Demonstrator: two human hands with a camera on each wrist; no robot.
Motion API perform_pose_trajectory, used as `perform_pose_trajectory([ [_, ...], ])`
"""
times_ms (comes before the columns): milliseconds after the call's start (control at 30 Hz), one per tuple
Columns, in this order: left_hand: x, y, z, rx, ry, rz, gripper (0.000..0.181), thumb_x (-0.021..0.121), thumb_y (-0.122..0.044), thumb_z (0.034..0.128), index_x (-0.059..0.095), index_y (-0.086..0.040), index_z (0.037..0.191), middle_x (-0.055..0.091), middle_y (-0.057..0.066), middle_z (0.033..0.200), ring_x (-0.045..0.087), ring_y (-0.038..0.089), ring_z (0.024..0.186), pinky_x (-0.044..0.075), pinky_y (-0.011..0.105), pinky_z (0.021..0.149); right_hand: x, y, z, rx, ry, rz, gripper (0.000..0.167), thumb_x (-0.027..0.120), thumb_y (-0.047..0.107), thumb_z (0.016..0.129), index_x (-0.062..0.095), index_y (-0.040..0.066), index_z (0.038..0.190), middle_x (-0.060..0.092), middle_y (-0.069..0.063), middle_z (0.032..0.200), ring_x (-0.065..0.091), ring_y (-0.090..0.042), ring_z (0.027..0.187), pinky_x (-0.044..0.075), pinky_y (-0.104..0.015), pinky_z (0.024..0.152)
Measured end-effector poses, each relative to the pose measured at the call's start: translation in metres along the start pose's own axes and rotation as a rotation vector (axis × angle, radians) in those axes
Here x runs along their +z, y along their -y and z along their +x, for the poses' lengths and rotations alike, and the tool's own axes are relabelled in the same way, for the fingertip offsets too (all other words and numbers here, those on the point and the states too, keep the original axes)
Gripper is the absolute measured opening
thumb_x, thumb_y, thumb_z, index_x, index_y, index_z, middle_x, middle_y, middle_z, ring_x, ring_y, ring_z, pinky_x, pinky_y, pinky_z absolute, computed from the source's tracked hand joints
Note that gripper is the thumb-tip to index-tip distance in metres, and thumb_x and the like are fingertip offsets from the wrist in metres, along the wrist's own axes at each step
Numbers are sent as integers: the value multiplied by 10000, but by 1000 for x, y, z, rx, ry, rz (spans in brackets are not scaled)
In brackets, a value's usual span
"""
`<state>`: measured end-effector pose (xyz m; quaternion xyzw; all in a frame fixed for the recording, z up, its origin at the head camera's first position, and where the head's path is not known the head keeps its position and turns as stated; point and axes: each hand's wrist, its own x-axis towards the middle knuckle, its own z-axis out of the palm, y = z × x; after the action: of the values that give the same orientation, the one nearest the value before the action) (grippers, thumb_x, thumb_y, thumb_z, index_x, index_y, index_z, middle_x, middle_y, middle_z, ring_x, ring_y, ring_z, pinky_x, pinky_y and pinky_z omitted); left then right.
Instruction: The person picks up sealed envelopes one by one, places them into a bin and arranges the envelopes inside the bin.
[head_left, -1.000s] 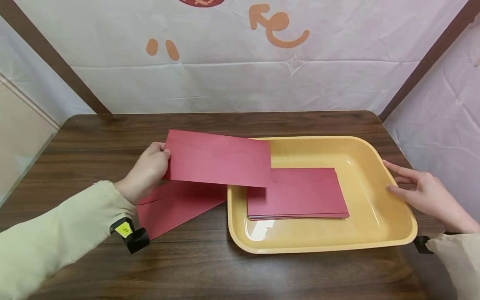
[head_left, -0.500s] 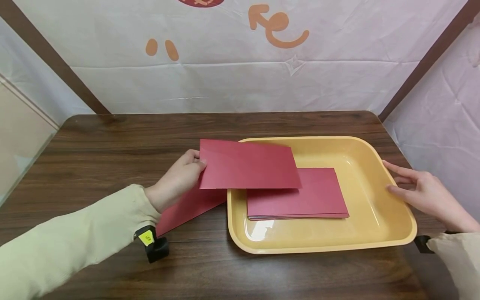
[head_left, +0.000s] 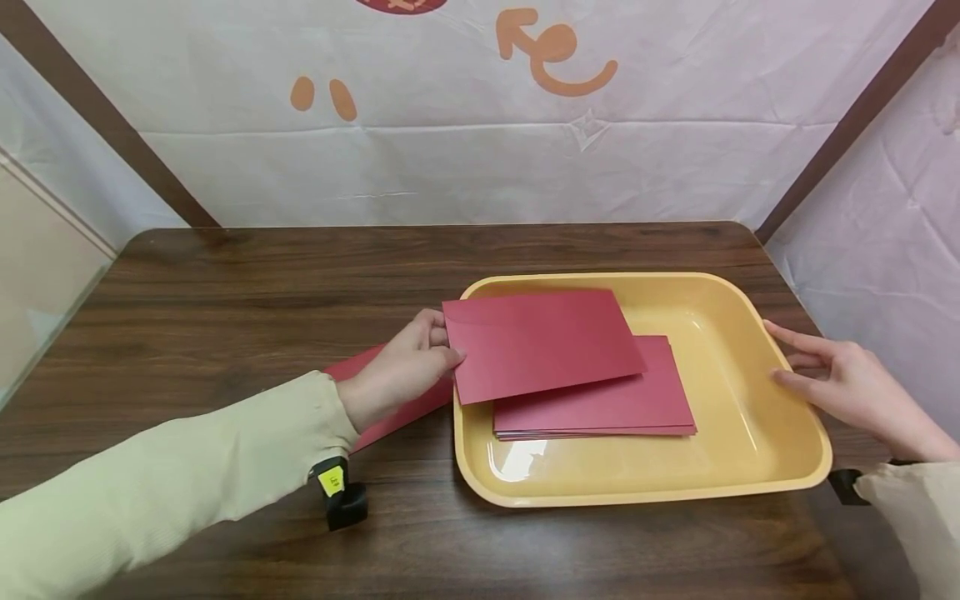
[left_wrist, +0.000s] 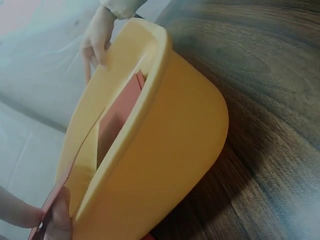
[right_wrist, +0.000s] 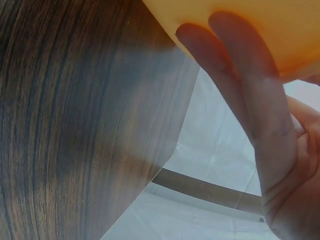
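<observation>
Between thumb and fingers my left hand (head_left: 405, 362) pinches the left end of a red envelope (head_left: 543, 342), also seen edge-on in the left wrist view. The envelope is held above the left part of a yellow plastic tray (head_left: 742, 408), partly over a stack of red envelopes (head_left: 600, 408) lying inside. My right hand (head_left: 862, 387) grips the tray's right rim, thumb on the inner side; in the right wrist view its fingers (right_wrist: 250, 65) lie against the outer wall. Another red envelope (head_left: 397, 421) lies on the table left of the tray, partly hidden by my left hand.
A dark wood-grain table (head_left: 262, 283) carries everything. White cloth walls (head_left: 465, 175) with orange prints rise behind its back edge and at the right side. Black wrist cameras (head_left: 345, 504) sit at both cuffs.
My left hand has moved to the right with the red envelope, which has come further over the tray and tilted a little. The right hand and tray have stayed nearly still.
</observation>
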<state>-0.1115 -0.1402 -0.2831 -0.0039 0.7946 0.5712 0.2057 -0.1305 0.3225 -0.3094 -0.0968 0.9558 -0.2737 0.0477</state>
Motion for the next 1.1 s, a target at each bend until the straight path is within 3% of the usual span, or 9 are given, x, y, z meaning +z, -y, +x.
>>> perform_pose_trajectory([
  [300, 9, -7, 9, -10, 60, 9, 391, 474, -26, 957, 306, 12, 1307, 583, 213, 1208, 638, 255, 1023, 490, 368, 937, 0, -1, 1, 9, 4, -22, 617, 671, 144, 891, 403, 17, 1432, 711, -229, 949, 631, 32, 646, 477, -158, 553],
  [467, 18, -11, 15, 0, 93, 32, 362, 487, -22, 951, 318, 13, 1269, 628, 204, 1099, 648, 226, 907, 497, 356, 887, 0, 0, 1, 7, 1, -24, 612, 673, 157, 891, 413, 31, 1431, 713, -223, 950, 634, 30, 652, 472, -152, 561],
  [700, 31, -11, 23, -6, 106, 62, 362, 503, 5, 932, 329, 36, 1248, 647, 209, 1053, 632, 182, 806, 497, 302, 803, 0, 2, 1, 13, 5, -18, 620, 676, 142, 888, 405, 20, 1432, 704, -244, 969, 626, 45, 655, 474, -148, 557],
  [900, 37, -13, 29, 1, 90, 200, 417, 570, 0, 908, 328, 51, 1244, 699, 180, 920, 629, 144, 680, 501, 273, 691, 0, 2, 1, 15, 9, -14, 620, 673, 152, 893, 402, 30, 1437, 702, -247, 977, 633, 31, 654, 485, -169, 555],
  [1100, 44, -20, 33, -43, 36, 449, 622, 588, 12, 831, 252, 44, 1354, 548, 123, 815, 521, 184, 620, 408, 237, 552, 0, 1, 1, 1, 4, -11, 616, 673, 149, 893, 405, 20, 1433, 710, -231, 953, 628, 38, 650, 477, -157, 553],
])
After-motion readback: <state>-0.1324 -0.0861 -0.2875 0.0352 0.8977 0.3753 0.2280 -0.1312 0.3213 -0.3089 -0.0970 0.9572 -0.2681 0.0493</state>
